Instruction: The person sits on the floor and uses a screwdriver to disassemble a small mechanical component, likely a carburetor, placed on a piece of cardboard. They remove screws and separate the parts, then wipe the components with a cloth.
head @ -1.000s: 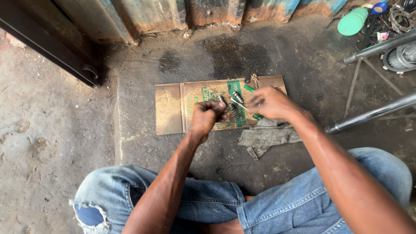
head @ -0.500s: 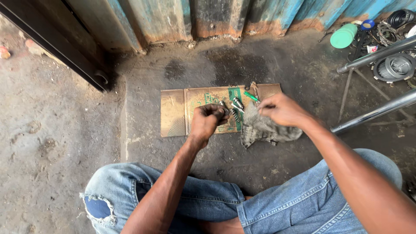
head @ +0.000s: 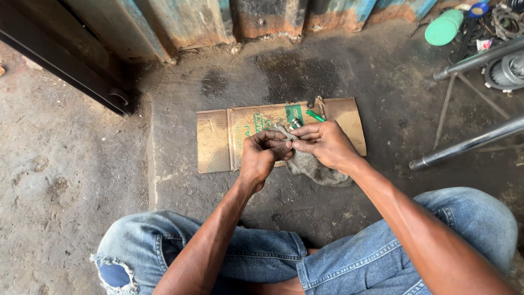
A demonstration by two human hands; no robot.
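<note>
- Brown corrugated cardboard sheet: flattened, lying on the floor at centre frame, green printing on its middle panel, one flap folded at the left end.
- Green slender stick-like item: on the cardboard, at 1 o'clock from the hands.
- Small metal cylinder: on the cardboard just beside the green item, at 12 o'clock from the hands.
- Left hand: fingers curled tight around a small greyish part, largely hidden; what kind of part it is cannot be told.
- Right hand: fingertips pinched narrowly on the same part, touching the left hand; a grey rag hangs beneath it, its lower end on the cardboard edge and floor.
- Blue jeans: both knees at 6 o'clock, a torn patch on the left knee.
- Concrete floor: grey, dusty, with dark oily stains at 12 o'clock from the cardboard.
- Rusted corrugated metal wall: blue-grey paint, along the top edge.
- Dark metal beam: diagonal, at 10 o'clock.
- Chrome tubes: at 3 o'clock.
- Green round container: at 2 o'clock, beside tangled parts.
</note>
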